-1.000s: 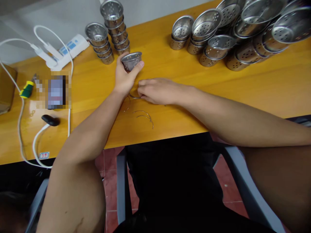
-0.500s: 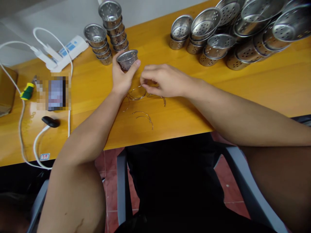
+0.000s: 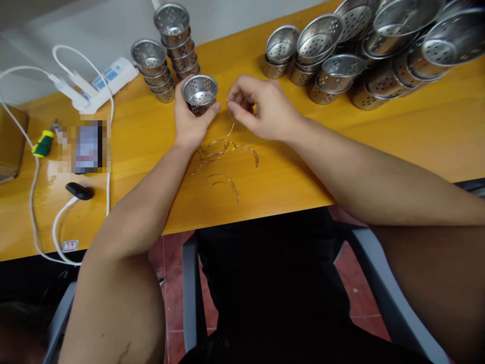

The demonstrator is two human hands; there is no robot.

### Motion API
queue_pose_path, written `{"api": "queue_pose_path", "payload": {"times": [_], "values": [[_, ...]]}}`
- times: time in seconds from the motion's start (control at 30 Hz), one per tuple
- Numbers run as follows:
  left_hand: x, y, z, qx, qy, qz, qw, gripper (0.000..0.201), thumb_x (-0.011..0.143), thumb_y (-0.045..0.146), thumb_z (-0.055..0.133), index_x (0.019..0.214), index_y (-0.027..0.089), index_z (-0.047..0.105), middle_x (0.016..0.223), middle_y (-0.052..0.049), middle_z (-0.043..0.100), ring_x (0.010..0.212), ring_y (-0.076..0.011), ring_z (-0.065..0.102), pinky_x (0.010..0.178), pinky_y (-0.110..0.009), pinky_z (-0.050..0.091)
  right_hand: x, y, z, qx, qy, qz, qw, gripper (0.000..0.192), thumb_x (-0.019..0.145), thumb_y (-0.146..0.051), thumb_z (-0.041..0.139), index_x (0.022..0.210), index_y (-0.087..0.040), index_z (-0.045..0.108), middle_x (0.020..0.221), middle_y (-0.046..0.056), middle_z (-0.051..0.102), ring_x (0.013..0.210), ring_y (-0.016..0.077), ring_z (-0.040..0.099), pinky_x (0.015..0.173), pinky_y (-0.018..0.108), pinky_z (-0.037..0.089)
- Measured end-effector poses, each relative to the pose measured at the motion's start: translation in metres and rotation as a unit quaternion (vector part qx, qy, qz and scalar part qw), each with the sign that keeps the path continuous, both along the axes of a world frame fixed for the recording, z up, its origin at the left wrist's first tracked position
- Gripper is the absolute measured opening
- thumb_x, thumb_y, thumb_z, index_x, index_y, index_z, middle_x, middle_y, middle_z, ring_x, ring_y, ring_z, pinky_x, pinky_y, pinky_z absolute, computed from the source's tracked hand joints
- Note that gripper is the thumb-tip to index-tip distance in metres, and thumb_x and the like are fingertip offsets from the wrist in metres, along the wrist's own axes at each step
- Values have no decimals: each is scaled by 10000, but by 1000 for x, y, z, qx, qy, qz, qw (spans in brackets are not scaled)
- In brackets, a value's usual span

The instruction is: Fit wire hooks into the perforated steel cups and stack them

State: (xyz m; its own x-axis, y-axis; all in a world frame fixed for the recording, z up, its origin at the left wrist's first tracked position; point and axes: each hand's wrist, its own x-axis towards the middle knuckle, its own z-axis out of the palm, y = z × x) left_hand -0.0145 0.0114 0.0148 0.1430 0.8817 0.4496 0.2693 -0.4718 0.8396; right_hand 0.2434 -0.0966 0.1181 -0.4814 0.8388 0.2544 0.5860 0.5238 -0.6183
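Observation:
My left hand (image 3: 192, 117) is wrapped round a small perforated metal cup (image 3: 199, 93), its mouth tilted up toward me. Close by on the right, my right hand (image 3: 257, 108) pinches a thin curved wire (image 3: 231, 130); the wire's lower end shows beneath the fingertips and the rest is hidden by the hand. Several more curved wires (image 3: 248, 147) lie in a loose heap on the table below both hands. A few others (image 3: 223, 178) lie nearer the table's front edge.
Stacked perforated cups (image 3: 149, 58) stand at the back left, with a taller stack (image 3: 176, 30) beside them. Many more cups (image 3: 341, 76) fill the back right. A white power strip (image 3: 109, 81), a phone (image 3: 88, 146), cables and a green-yellow handle (image 3: 43, 144) lie at left.
My right hand has lifted up and slightly right from the wire heap, with a wire in its fingers. The cup in my left hand has tipped so its inside shows more.

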Motion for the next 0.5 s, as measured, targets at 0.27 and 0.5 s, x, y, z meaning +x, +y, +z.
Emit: {"api": "queue_pose_path", "payload": {"times": [0.27,0.5], "values": [[8,-48,27,71,-73,22,995,893,679,708,1088,1440,548,650,1608,-1,764,1706,-431,613,1524,-643,457,12,27,-10,52,51,-55,996,616,1101,-858,644,1414,-369,852,1207,120,868,1157,421,694,975,580,563],[14,-61,41,50,-54,10,997,1001,586,782,1206,1347,449,648,1485,-18,774,1536,-427,669,1449,-672,499,15,24,-7,93,71,-91,989,311,1227,-627,575,1253,-356,724,1340,128,847,1139,376,743,1034,566,617]]}}
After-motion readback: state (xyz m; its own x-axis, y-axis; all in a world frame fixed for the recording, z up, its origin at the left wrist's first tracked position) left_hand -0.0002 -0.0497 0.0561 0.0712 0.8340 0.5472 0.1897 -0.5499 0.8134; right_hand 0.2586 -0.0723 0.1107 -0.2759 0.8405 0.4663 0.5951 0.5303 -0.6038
